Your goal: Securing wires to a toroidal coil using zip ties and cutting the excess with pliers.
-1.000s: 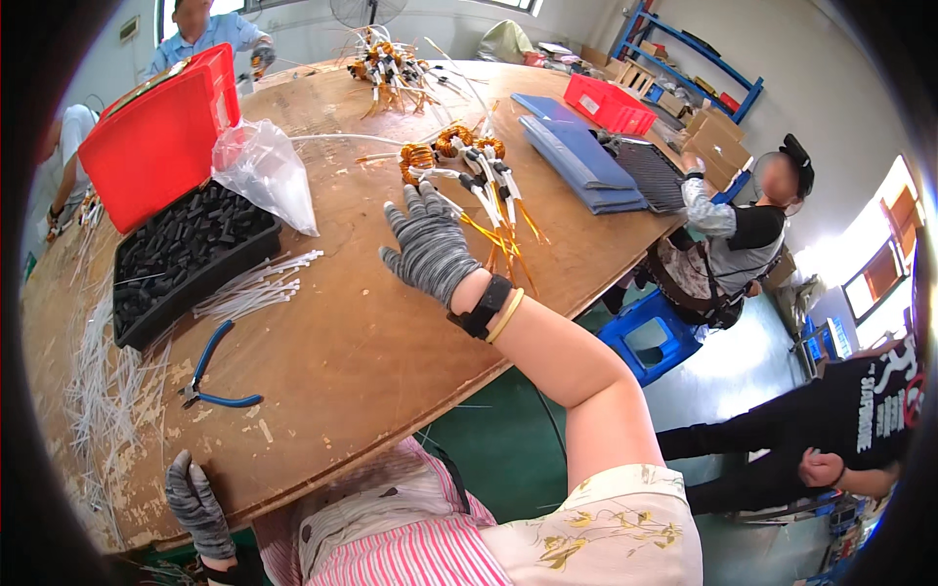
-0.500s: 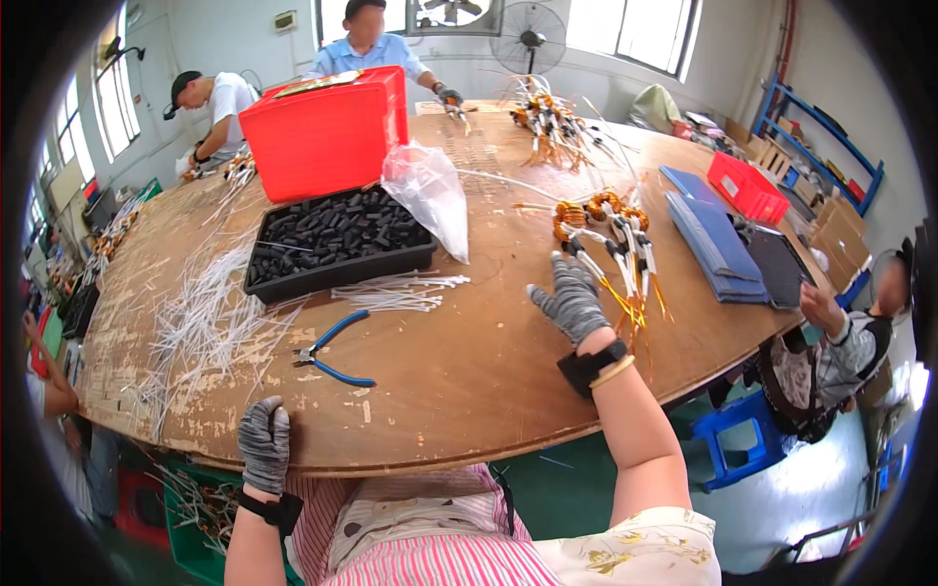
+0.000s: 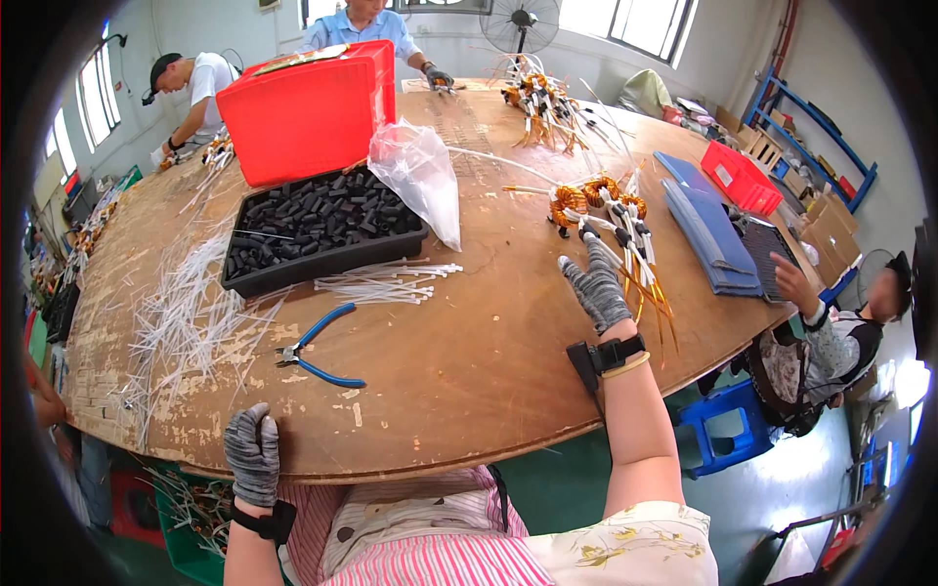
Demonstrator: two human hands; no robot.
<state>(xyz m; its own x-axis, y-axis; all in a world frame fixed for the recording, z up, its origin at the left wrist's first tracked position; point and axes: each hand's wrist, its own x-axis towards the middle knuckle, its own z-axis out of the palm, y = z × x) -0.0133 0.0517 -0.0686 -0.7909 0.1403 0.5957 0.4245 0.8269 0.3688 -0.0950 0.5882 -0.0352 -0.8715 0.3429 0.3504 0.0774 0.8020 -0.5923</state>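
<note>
My right hand, in a grey striped glove, reaches out with fingers apart. Its fingertips are at the near side of a small bunch of copper-wound ring coils, whose leads carry white and black sleeves and end in orange-yellow wires. No grip on them shows. At the table's front edge my left hand, gloved alike, rests with curled fingers and nothing visible in them. Beyond it lie blue-handled side cutters, jaws pointing left. Loose white cable ties are scattered to their left, and a neater bundle lies behind them.
A black tray of short black tubes stands before a red bin, with a clear plastic bag alongside. More coils are piled farther back. Blue folders and a red crate lie right. Other people sit around the table.
My right hand has moved forward, bringing its fingertips up to the coils' leads. My left hand stays at the table edge. The whole view has shifted slightly.
</note>
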